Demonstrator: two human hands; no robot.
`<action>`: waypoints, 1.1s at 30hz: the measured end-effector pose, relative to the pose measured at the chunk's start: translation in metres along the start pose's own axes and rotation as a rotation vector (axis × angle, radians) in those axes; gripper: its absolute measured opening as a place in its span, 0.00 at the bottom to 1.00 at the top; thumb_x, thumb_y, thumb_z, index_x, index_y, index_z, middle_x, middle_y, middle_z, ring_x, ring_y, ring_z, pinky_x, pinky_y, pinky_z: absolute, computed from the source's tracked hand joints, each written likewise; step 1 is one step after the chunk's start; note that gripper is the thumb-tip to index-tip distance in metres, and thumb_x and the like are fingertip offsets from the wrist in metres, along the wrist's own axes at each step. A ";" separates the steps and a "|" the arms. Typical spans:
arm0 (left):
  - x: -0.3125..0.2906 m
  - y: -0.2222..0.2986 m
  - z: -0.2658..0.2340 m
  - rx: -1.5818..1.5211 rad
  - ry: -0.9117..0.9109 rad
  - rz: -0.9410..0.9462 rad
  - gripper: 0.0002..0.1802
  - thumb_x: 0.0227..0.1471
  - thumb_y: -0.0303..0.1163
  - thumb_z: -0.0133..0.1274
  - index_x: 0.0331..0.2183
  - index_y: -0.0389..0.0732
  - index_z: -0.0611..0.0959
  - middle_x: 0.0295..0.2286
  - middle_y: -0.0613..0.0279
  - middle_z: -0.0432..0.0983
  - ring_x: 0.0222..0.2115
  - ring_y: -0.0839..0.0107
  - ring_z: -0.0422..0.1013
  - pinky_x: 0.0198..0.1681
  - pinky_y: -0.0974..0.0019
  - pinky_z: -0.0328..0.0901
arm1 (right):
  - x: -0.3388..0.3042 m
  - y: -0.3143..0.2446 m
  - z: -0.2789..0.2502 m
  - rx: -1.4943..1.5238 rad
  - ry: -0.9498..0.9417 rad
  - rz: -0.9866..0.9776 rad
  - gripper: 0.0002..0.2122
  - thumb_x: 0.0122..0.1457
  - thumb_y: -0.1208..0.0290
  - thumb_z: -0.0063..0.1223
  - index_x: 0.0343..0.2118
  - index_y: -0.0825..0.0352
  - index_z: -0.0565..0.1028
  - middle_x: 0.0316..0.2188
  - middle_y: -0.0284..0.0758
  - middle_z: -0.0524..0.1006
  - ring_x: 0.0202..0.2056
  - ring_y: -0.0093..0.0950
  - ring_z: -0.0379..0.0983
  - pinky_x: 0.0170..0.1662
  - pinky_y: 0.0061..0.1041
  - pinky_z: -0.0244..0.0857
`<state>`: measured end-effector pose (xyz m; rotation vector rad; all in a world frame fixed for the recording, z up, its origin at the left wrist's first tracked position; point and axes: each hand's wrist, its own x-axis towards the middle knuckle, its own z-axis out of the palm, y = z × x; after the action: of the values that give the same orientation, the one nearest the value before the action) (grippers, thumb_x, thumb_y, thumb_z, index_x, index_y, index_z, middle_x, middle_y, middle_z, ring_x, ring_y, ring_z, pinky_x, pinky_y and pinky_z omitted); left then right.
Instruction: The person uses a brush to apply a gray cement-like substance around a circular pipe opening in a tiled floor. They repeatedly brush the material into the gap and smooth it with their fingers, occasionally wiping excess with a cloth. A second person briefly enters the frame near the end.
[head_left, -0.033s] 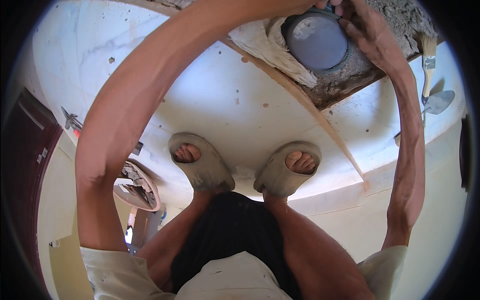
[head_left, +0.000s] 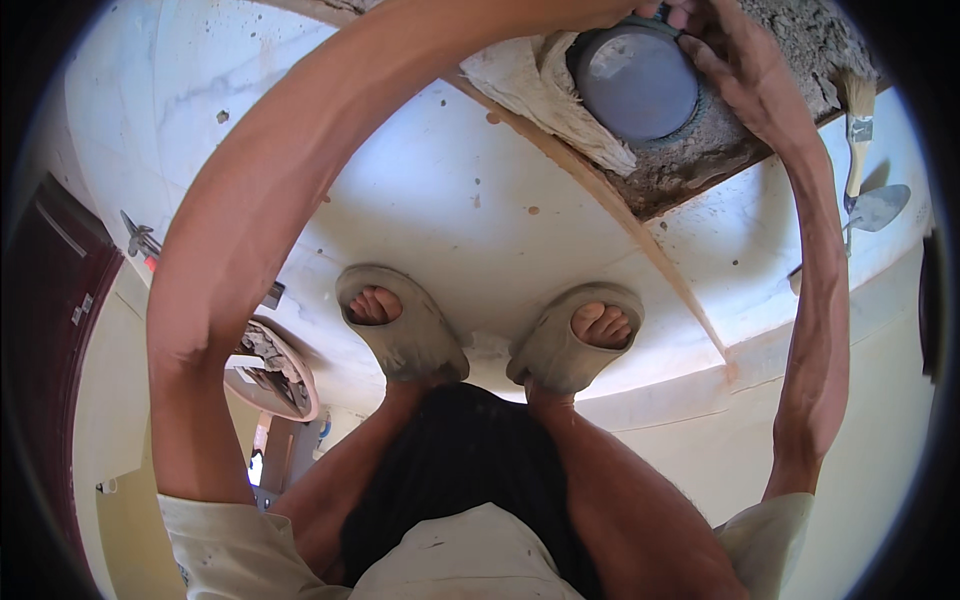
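A round grey cap or pipe end [head_left: 640,85] sits in rough mortar [head_left: 690,160] at the upper right. At its far rim my right hand [head_left: 738,62] has its fingers bent inward, the thumb side close to the rim. My left hand [head_left: 628,8] reaches the same far side and is mostly cut off by the top edge. The fingertips of both hands come together there, closed around something small and dark that I cannot make out. Beside the cap, on its left, lies a crumpled whitish cloth or sack [head_left: 545,95].
A paintbrush [head_left: 858,135] and a trowel [head_left: 880,207] lie at right on the pale tiles [head_left: 450,190]. A tub of dark rubble [head_left: 305,385] stands left of my sandalled feet [head_left: 575,335]. Pliers-like tools [head_left: 138,238] lie farther left. A brown strip [head_left: 640,240] crosses the floor.
The view has shifted very slightly. My fingers at the far rim of the cap have moved a little; the cap and cloth stay in place.
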<state>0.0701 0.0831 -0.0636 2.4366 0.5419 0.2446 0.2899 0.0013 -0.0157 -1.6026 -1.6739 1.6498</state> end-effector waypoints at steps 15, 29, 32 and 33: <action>0.001 -0.006 -0.009 -0.093 -0.044 0.036 0.08 0.52 0.28 0.59 0.27 0.35 0.88 0.27 0.40 0.82 0.33 0.41 0.81 0.39 0.44 0.73 | -0.006 -0.011 0.018 -0.393 0.151 -0.020 0.36 0.56 0.80 0.71 0.66 0.69 0.62 0.43 0.37 0.75 0.45 0.33 0.74 0.51 0.35 0.72; -0.001 -0.002 -0.006 -0.092 -0.084 0.066 0.10 0.50 0.28 0.60 0.24 0.31 0.87 0.24 0.36 0.81 0.30 0.39 0.80 0.37 0.44 0.73 | 0.009 -0.001 0.009 0.204 -0.022 0.123 0.27 0.54 0.95 0.62 0.53 0.62 0.68 0.39 0.26 0.70 0.43 0.20 0.69 0.48 0.22 0.69; -0.001 -0.009 0.010 -0.038 -0.049 0.051 0.11 0.49 0.28 0.60 0.23 0.29 0.86 0.24 0.35 0.80 0.28 0.38 0.79 0.35 0.44 0.73 | 0.005 -0.001 0.014 0.084 0.031 0.069 0.26 0.54 0.94 0.62 0.52 0.62 0.69 0.38 0.25 0.70 0.42 0.19 0.69 0.48 0.21 0.69; 0.002 -0.005 0.008 -0.044 -0.095 0.033 0.11 0.49 0.28 0.60 0.23 0.29 0.86 0.24 0.34 0.79 0.28 0.38 0.79 0.35 0.44 0.72 | -0.001 0.000 0.019 0.077 0.090 0.045 0.26 0.55 0.94 0.61 0.52 0.62 0.69 0.38 0.25 0.70 0.42 0.19 0.69 0.48 0.21 0.69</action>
<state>0.0728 0.0838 -0.0728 2.4021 0.4509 0.1523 0.2748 -0.0088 -0.0207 -1.6636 -1.5227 1.6170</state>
